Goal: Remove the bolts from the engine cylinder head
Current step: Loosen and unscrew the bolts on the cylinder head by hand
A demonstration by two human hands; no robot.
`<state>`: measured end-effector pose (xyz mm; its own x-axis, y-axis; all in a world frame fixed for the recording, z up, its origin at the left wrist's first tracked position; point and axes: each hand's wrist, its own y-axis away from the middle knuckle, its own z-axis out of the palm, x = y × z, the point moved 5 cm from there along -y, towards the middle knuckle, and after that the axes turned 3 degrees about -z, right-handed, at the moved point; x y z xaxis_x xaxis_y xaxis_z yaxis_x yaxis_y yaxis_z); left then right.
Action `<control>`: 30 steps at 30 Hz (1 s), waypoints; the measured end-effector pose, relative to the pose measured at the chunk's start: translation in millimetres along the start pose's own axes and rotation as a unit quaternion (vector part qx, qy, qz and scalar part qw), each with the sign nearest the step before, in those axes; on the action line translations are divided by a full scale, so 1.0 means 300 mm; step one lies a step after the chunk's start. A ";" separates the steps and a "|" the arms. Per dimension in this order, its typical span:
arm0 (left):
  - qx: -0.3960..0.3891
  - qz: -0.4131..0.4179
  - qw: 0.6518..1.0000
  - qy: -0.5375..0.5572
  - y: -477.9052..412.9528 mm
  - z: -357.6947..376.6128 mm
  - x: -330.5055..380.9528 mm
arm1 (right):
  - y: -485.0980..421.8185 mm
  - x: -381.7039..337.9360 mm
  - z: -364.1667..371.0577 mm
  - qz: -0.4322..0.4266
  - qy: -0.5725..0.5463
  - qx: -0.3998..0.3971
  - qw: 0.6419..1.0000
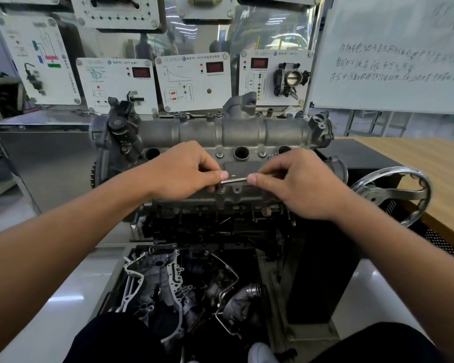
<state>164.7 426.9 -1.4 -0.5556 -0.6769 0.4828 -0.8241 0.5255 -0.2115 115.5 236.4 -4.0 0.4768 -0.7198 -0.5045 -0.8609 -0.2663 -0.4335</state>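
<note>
The left grip (184,171) curls down over the front edge of the engine cylinder head (199,134), thumb and fingertips pinching the left end of a slim metal wrench (233,179). Directly under that end sits the front-edge bolt (220,190); whether the tool is actually seated on it I cannot tell, as the fingers hide the joint. The wrench's long axis runs left to right, parallel to the head's front edge. So the bolt lies straight below the left grip and off to the left of the right grip (294,184), which pinches the handle's right end between thumb and forefinger. By my judgement the left one, nearer the bolt, steadies the tool while the right one supplies the swing. Another bolt (262,154) sits in the row behind, just right of the middle plug well. Further right a chrome handwheel (393,189) stands in front of the wooden table (417,158)
</note>
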 end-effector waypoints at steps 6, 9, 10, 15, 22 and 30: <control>-0.052 0.012 0.998 0.041 0.003 -0.022 -0.013 | -0.148 -0.063 -0.036 -0.100 0.108 -0.081 0.986; -0.029 0.034 0.998 0.039 0.021 -0.019 0.002 | -0.181 -0.077 -0.044 -0.115 0.098 -0.105 0.983; -0.009 0.042 0.999 0.033 0.028 -0.022 0.006 | -0.186 -0.083 -0.049 -0.121 0.090 -0.103 0.983; 0.113 0.061 0.992 -0.004 0.078 -0.135 -0.003 | -0.172 -0.136 -0.081 -0.151 0.072 -0.052 0.985; 0.137 0.063 0.987 -0.061 0.149 -0.220 -0.008 | -0.061 -0.168 0.016 -0.109 -0.014 -0.101 0.989; 0.145 0.044 0.985 -0.077 0.221 -0.178 -0.078 | -0.007 -0.205 0.159 -0.067 -0.023 -0.107 0.992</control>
<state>129.1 505.2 18.8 -0.6173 -0.7182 0.3212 -0.7569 0.4308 -0.4915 96.5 311.8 -7.6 0.5933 -0.6402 -0.4881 -0.8045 -0.4919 -0.3327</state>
